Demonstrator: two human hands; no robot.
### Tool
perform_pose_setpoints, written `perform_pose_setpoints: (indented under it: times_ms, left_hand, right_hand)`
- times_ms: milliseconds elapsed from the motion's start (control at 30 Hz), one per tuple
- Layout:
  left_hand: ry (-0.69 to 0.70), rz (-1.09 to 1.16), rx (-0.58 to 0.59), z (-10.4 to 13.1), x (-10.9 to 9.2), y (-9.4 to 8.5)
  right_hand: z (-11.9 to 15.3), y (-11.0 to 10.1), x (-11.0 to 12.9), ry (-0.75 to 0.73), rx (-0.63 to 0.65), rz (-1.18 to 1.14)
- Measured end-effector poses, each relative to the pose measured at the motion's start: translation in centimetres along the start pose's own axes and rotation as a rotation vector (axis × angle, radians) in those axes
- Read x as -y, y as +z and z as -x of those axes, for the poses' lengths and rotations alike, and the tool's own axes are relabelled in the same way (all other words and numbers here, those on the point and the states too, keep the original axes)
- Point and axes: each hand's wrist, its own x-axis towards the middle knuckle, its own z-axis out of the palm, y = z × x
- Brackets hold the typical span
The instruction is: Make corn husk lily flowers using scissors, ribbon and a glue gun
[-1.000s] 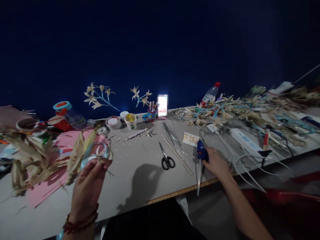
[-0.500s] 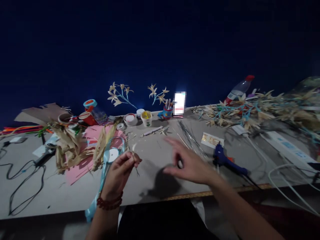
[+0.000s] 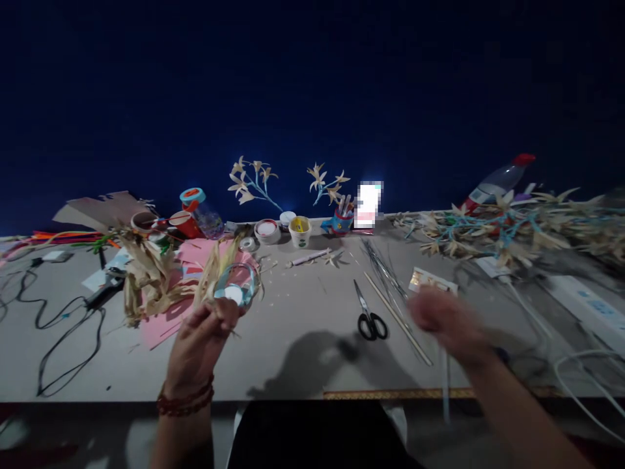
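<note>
My left hand (image 3: 202,335) is pinched closed in front of the blue ribbon roll (image 3: 235,293), with a small thin piece between its fingertips; wispy ends stick out near them. My right hand (image 3: 446,319) is smeared by motion over the right side of the table, near the gold-patterned card (image 3: 433,281). Its fingers cannot be made out, and it covers most of the blue glue gun. A whitish glue stick (image 3: 446,384) hangs below it. Black-handled scissors (image 3: 372,324) lie left of that hand, beside thin wires (image 3: 385,270) and a pale stick (image 3: 398,318).
Dried husks (image 3: 146,286) lie on pink paper (image 3: 161,326) at the left. Tubs (image 3: 300,233), a pen cup (image 3: 342,223) and a lit phone (image 3: 367,205) line the back. Husk flowers (image 3: 512,225), a tilted bottle (image 3: 498,182) and a power strip (image 3: 593,309) are at the right.
My left hand has moved left and stays pinched. My right hand has swung right to the glue gun's spot, uncovering the scissors and pale stick. The view has shifted slightly.
</note>
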Motion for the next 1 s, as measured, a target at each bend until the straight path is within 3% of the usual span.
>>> perform_pose_setpoints:
  times_ms: [67, 100, 167, 267, 333, 367, 433, 467, 567, 733, 867, 1000]
  left_hand:
    - [0.059, -0.015, -0.062, -0.1, -0.5, -1.4]
    - [0.075, -0.031, -0.087, -0.2, -0.6, -1.9]
    - [0.124, -0.066, -0.161, -0.3, -0.6, -2.4]
    - [0.287, -0.154, -0.398, -0.6, -0.1, -1.9]
    - [0.396, -0.233, -0.535, -0.6, 0.3, -1.2]
    - [0.417, -0.265, -0.556, -0.5, 0.6, -0.8]
    - [0.360, -0.290, -0.483, -0.2, 1.2, 0.2]
    - [0.294, -0.279, -0.414, 0.1, 1.5, 0.8]
    - [0.102, -0.202, -0.213, 1.0, 2.8, 2.6]
    - [-0.017, -0.126, -0.119, 2.3, 4.2, 3.9]
    - [-0.041, -0.098, -0.113, 2.5, 4.5, 3.4]
    - [-0.056, -0.074, -0.094, 2.2, 4.7, 3.0]
  right_hand:
    - [1.5, -4.2, -4.7, 0.102, -0.066, 0.044]
    - [2.2, -6.0, -6.8, 0.151, -0.033, 0.139]
    - [3.3, -8.5, -9.9, 0.216, -0.138, 0.419]
    - [3.4, -8.7, -10.0, 0.333, -0.168, 0.670]
    - [2.0, -6.7, -7.4, 0.468, -0.102, 0.754]
    - [1.0, -5.3, -5.7, 0.416, -0.040, 0.716]
    - [-1.5, -1.8, -2.0, 0.050, 0.147, 0.432]
    - [-2.9, 0.2, -0.4, -0.059, 0.213, 0.293]
    - [-6.7, 6.0, 2.8, -0.092, 0.293, 0.178]
    - [-11.0, 12.7, 4.0, -0.008, 0.224, 0.289]
    - [-12.3, 15.2, 3.8, 0.096, 0.188, 0.361]
    - [-13.1, 16.3, 3.3, 0.134, 0.177, 0.364]
